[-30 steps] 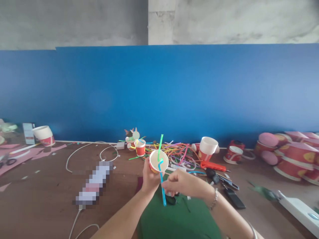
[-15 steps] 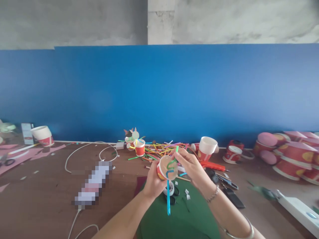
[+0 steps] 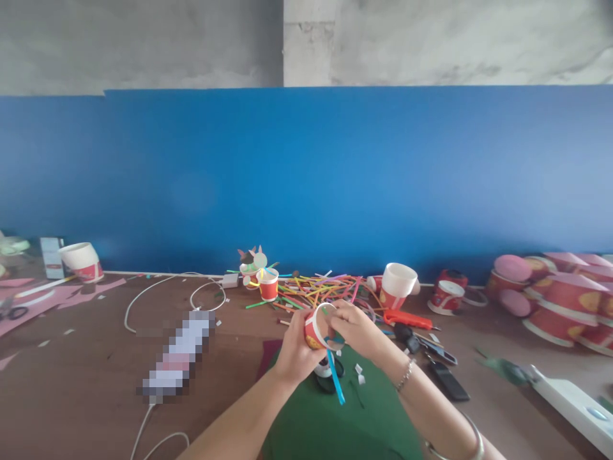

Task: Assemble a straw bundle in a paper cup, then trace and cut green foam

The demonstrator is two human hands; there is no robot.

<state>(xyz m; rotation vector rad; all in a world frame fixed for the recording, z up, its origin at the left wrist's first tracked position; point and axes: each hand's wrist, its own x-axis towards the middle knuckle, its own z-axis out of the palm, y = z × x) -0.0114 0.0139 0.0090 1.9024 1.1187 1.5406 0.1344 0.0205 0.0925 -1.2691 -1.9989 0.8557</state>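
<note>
A red paper cup is tilted with its round end toward the camera, and my left hand is wrapped round its left side. My right hand is closed at the cup's right edge, its fingertips over the round end; what they pinch is hidden. From the cup's lower edge a blue straw slants down over the green cloth. Below the cup lies a roll of white tape, partly covered, beside black scissor handles.
Colourful straws lie scattered behind my hands. A white-and-red cup, a red tool and keys are to the right. Stacked red cups stand far right. A phone with a cable lies left.
The cup has turned slightly and its blue straw now slants to the right. My right hand has moved down over the round end, and the green straw tip no longer shows.
</note>
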